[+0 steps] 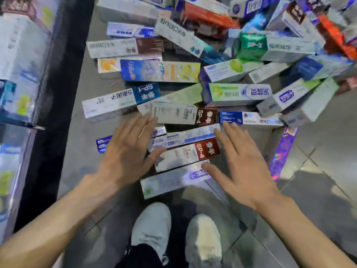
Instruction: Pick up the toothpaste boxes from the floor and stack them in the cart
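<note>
Many glossy, seemingly cardboard toothpaste boxes point(185, 155)

The floor point(318, 200) under me is grey tile, glossy enough to throw back soft patches of light, with thin grout lines crossing at angles toward the right edge. Shadows pool on it near the bottom, darkest between and around my white sneakers point(152, 227), which stand side by side at the lower middle, toes pointing up the frame. Black trouser fabric point(143, 256) covers the left ankle. Along the left side runs a broad black strip point(58, 105), straight from the top edge down toward the lower left corner. Much of the view is blurred at its margins.
</note>
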### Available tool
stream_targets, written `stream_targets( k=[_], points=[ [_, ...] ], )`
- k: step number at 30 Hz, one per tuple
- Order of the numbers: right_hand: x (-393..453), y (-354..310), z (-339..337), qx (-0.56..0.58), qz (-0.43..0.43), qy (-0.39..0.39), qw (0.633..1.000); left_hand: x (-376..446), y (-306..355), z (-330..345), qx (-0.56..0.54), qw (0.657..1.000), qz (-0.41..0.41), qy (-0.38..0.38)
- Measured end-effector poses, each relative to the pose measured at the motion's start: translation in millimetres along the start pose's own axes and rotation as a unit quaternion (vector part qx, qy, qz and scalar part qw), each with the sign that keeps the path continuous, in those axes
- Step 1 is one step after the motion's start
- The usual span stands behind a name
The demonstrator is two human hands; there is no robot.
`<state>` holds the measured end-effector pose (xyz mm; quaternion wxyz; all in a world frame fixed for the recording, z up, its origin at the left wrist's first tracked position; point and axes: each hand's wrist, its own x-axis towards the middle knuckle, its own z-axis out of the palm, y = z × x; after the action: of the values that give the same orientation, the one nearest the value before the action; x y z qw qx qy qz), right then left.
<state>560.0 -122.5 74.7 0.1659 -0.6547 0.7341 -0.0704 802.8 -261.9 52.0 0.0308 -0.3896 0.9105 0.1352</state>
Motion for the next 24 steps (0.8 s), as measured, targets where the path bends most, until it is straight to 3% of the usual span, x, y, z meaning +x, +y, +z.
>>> stream_targets(
  k=[7, 24],
  points=[
    [12, 9, 26, -0.029, -0.024, -0.029, 0.999, 19, -7, 4, 0.031, 0.999, 0.039, -0.008],
    [24, 4, 72, -0.012, -0.073, -0.039, 0.996, -34, -7, 42, -0.023, 0.998, -0.016, -0.05]
  ],
)
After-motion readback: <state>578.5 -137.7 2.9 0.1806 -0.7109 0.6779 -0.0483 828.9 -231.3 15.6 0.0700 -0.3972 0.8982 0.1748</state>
